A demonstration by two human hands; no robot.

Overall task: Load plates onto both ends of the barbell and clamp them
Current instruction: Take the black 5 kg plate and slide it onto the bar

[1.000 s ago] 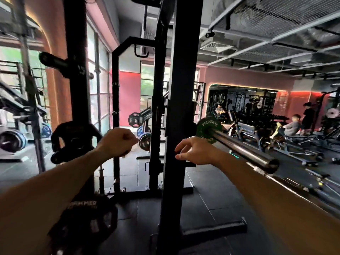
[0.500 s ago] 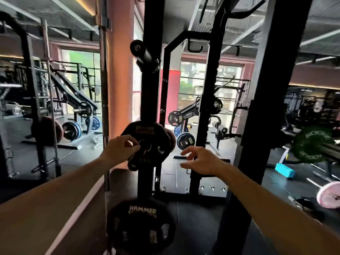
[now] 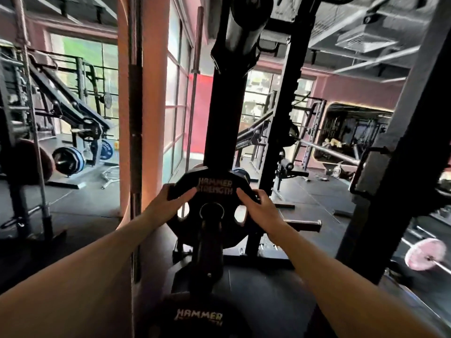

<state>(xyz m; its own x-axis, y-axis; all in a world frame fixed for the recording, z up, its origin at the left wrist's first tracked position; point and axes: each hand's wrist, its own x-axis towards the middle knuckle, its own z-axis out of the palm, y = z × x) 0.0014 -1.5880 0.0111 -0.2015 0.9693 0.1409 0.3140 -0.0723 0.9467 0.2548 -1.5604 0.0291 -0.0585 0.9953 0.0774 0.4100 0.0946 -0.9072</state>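
A black Hammer Strength plate (image 3: pixel 214 184) with grip holes hangs on a storage peg (image 3: pixel 211 212) of the black rack upright (image 3: pixel 225 113). My left hand (image 3: pixel 170 201) grips the plate's left edge, thumb on its face. On the right edge my right hand (image 3: pixel 258 207) holds it the same way. A second black Hammer plate (image 3: pixel 199 318) sits lower on the rack, near the bottom of the frame. The barbell I was loading is out of view.
A thick black rack post (image 3: pixel 395 167) rises at the right. A pink plate on a bar (image 3: pixel 425 257) lies on the floor at far right. An orange pillar (image 3: pixel 131 106) stands left of the rack, with loaded machines (image 3: pixel 69 161) beyond it.
I have turned left and moved closer to the storage rack. Both hands, which were reaching in the air, now grip the upper black plate on its peg.
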